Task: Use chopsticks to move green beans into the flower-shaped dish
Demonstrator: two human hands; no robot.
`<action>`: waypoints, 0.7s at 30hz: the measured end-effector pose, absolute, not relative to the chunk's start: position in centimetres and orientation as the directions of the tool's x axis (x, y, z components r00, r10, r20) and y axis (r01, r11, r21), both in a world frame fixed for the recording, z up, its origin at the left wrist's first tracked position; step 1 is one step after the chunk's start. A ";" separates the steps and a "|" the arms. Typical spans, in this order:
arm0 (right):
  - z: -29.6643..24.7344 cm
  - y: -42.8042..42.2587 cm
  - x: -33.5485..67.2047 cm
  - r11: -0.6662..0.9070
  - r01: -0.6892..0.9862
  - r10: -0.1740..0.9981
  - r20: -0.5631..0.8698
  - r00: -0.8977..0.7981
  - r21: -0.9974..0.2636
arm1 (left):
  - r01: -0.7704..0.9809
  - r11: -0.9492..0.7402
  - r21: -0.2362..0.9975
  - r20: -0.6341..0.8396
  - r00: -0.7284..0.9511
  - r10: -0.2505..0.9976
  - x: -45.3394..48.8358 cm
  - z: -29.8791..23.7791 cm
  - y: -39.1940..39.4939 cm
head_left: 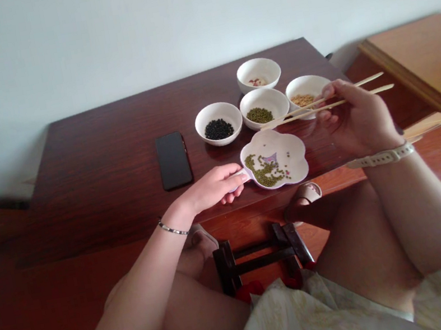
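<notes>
My left hand [224, 183] grips the short handle of a flower-shaped white dish [293, 155] at the table's near edge. Green mung beans [264, 173] lie scattered in it, mostly on its left side. In my right hand [359, 115] is a pair of chopsticks [305, 111], their tips above the dish's far rim, near a white bowl [282, 98] of mung beans. No bean can be made out between the tips. To the left stands a bowl of black beans [218, 129]. A bowl of yellowish beans [303, 100] is partly behind my right hand.
Another white bowl [258, 67] with a few reddish and pale pieces stands at the back. A dark phone [173, 160] lies left of the bowls on the brown table [107, 151]. A lighter wooden cabinet [418, 56] is at the right. Below is a dark stool [258, 260].
</notes>
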State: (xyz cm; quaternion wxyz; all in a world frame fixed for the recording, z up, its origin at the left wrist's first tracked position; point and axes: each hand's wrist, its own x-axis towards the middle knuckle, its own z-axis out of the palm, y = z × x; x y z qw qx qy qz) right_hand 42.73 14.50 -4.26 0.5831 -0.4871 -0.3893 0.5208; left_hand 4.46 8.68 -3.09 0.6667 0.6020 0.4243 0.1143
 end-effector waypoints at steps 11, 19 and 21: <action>-4.6 15.3 43.7 0.007 -0.277 0.972 -0.059 0.230 -0.961 | 0.336 0.251 0.908 -0.414 0.626 0.661 4.4 -3.4 8.7; -3.9 12.1 40.3 -0.159 -0.165 0.987 -0.159 -0.013 -0.974 | 0.336 0.256 0.906 -0.418 0.622 0.662 4.4 -3.3 8.7; -3.8 11.9 39.8 -0.169 -0.146 0.986 -0.166 -0.032 -0.975 | 0.325 0.253 0.911 -0.408 0.630 0.660 4.3 -3.4 8.8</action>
